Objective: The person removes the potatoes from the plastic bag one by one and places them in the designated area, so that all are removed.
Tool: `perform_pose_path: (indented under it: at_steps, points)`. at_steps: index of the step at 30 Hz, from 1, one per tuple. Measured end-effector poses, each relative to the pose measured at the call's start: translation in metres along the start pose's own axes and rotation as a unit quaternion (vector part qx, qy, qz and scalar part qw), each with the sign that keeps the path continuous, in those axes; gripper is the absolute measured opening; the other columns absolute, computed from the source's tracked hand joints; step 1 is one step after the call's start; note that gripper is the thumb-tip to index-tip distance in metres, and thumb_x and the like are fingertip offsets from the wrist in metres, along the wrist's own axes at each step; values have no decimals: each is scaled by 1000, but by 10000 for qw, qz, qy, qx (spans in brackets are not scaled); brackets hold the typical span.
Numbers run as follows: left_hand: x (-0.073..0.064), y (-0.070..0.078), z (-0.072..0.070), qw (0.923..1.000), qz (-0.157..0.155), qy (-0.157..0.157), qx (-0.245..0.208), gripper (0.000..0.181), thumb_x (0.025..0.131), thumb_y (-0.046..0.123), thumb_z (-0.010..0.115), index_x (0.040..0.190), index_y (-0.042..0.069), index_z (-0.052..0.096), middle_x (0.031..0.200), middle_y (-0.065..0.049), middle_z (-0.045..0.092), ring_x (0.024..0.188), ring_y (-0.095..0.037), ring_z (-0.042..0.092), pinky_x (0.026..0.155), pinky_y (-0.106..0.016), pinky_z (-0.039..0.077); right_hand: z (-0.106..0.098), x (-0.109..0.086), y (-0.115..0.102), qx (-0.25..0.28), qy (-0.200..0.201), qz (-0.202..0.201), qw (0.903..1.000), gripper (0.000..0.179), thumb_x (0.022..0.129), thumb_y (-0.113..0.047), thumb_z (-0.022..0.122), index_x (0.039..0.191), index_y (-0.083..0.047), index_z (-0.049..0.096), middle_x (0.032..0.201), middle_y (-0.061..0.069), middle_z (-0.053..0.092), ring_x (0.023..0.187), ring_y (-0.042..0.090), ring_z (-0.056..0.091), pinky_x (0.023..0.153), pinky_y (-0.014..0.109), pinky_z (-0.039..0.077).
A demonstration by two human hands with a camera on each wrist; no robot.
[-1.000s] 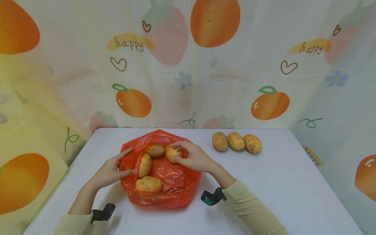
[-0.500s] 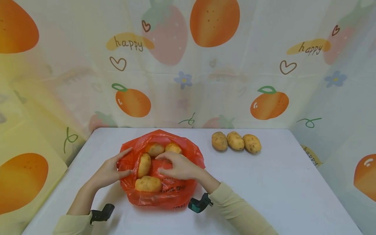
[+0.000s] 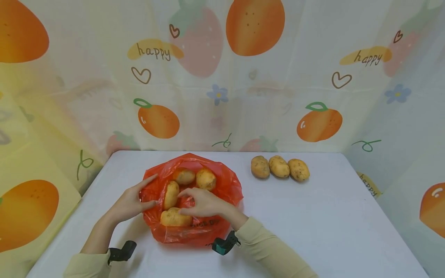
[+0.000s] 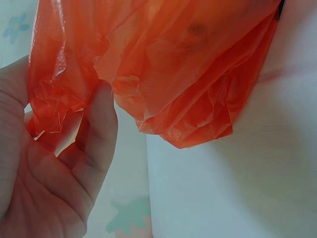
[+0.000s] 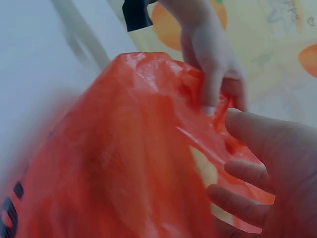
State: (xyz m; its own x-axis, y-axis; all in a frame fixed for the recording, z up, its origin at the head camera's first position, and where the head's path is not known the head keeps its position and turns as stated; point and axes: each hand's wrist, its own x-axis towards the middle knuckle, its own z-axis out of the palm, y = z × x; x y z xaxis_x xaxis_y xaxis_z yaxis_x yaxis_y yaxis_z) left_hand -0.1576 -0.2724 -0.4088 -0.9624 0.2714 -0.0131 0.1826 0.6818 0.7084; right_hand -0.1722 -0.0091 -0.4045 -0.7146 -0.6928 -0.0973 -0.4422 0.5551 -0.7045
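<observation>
A red plastic bag (image 3: 187, 236) lies on the table with its mouth open, and several potatoes show inside. Two potatoes (image 3: 184, 176) sit toward its back, another potato (image 3: 171, 195) at its left, and one potato (image 3: 172, 218) at the front left. My left hand (image 3: 130, 201) grips the bag's left side; in the left wrist view red film bunches by the thumb (image 4: 101, 119). Over the bag's mouth is my right hand (image 3: 205, 203), fingers loosely bent with nothing held. Its fingertips overlap the left and front potatoes in the head view.
Three loose potatoes (image 3: 279, 166) stand in a row near the back of the white table (image 3: 313, 216). Behind the table hangs a fruit-printed cloth (image 3: 243, 112), and it also runs along both sides. Dark devices (image 3: 121, 251) are strapped to both wrists.
My right hand has moved from the back-right potato leftward and toward the front of the bag, uncovering that potato. The left hand keeps its grip in the same place.
</observation>
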Motion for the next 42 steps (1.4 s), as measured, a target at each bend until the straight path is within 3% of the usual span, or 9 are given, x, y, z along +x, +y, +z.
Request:
perform_pose_path:
  at_steps: [10, 18, 25, 42]
  points:
    - [0, -1, 1, 9999, 66, 73, 42, 77, 79, 23, 72, 144, 23, 31, 126, -21, 50, 96, -25, 58, 73, -30, 54, 20, 7, 3, -23, -264, 113, 9996, 51, 83, -43, 64, 127, -22, 49, 123, -3, 53, 101, 10, 51, 87, 24, 46]
    - [-1, 0, 1, 9999, 77, 108, 86, 77, 79, 25, 72, 144, 23, 31, 128, -22, 48, 100, -29, 57, 76, -38, 54, 30, 12, 7, -115, -243, 325, 9991, 52, 82, -46, 65, 126, -21, 52, 118, -8, 56, 97, 5, 51, 87, 25, 46]
    - [0, -1, 1, 9998, 98, 146, 118, 77, 79, 24, 72, 144, 22, 31, 126, -22, 50, 98, -28, 57, 76, -36, 54, 39, 13, 7, -129, -157, 636, 9978, 53, 80, -46, 67, 125, -23, 53, 115, -11, 58, 97, 4, 53, 87, 26, 47]
    - [0, -1, 2, 9998, 60, 156, 101, 76, 79, 24, 72, 144, 23, 32, 126, -22, 50, 99, -29, 57, 76, -38, 54, 45, 13, 3, -119, 15, 789, 9968, 49, 79, -39, 70, 122, -25, 51, 113, -11, 58, 95, 5, 53, 88, 28, 47]
